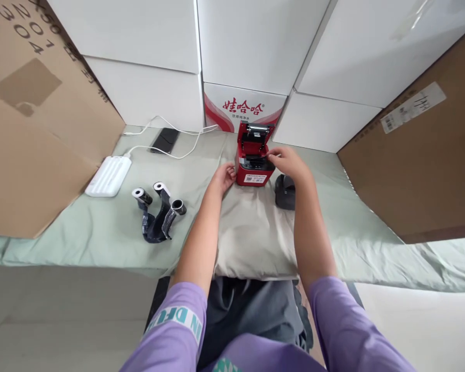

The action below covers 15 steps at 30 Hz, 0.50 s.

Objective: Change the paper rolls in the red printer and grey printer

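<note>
A small red and black label printer (254,179) stands on the cloth with its lid (257,133) raised. My right hand (289,163) reaches over its right edge, thumb and finger closed at the black part inside. What they pinch is too small to make out. Against the printer's left side rests my left hand (225,176), its fingers loosely curled with nothing visible in them. Beyond my left forearm lies a dark ribbon (155,225) that runs loosely among several small rolls. A black rounded object (285,192) sits right of the printer, partly hidden behind my right forearm.
A white power bank (109,176) and a dark phone (165,140) lie at left, with a white cable (186,153) near them. Cardboard boxes (62,134) (422,155) flank the cloth-covered surface (333,206). White boxes (251,41) are stacked behind the printer.
</note>
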Available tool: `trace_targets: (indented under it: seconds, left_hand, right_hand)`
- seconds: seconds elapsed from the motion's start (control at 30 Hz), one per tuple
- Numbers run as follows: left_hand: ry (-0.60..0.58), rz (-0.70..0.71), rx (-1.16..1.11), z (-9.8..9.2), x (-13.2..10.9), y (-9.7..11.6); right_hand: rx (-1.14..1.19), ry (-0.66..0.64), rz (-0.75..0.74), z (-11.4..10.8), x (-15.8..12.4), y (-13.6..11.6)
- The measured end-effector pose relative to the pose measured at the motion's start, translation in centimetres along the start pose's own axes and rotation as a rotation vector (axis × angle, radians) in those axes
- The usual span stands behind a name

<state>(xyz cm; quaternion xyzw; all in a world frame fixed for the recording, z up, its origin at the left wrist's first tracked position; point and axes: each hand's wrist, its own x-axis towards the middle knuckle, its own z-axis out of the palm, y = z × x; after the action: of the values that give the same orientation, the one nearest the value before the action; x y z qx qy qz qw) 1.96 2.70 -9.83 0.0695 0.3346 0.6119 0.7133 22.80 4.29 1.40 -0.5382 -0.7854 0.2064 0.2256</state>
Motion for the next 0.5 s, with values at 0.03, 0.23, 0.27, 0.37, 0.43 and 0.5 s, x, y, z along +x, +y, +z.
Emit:
trace_targets:
  seconds: [0.03,0.23,0.27,0.37,0.43,0.5]
  left_hand:
    - [-0.035,-0.01,-0.019,-0.2,-0.1,0.2]
    - [-0.099,-0.015,-0.067,-0.5,-0.2,0.7]
    - [-0.093,-0.017,-0.063,-0.5,-0.2,0.6]
    - [-0.082,-0.026,-0.054,-0.4,0.2,0.6]
    - [-0.084,-0.032,-0.041,-0.4,0.5,0.6]
    - [-0.087,-0.041,-0.028,-0.4,0.7,0.7]
  right_hand:
    - [-0.04,-0.022,0.007,0.6,1.3,-0.3]
    - [-0.154,-0.091,0.044,3.9,6.5,-0.9]
    - [-0.167,-0.103,0.053,4.2,6.9,-0.8]
    - [-0.224,-0.135,0.089,4.6,7.3,-0.4]
    - [-0.263,-0.162,0.101,4.5,7.3,-0.1]
    - [-0.286,-0.165,0.103,4.2,7.2,0.0]
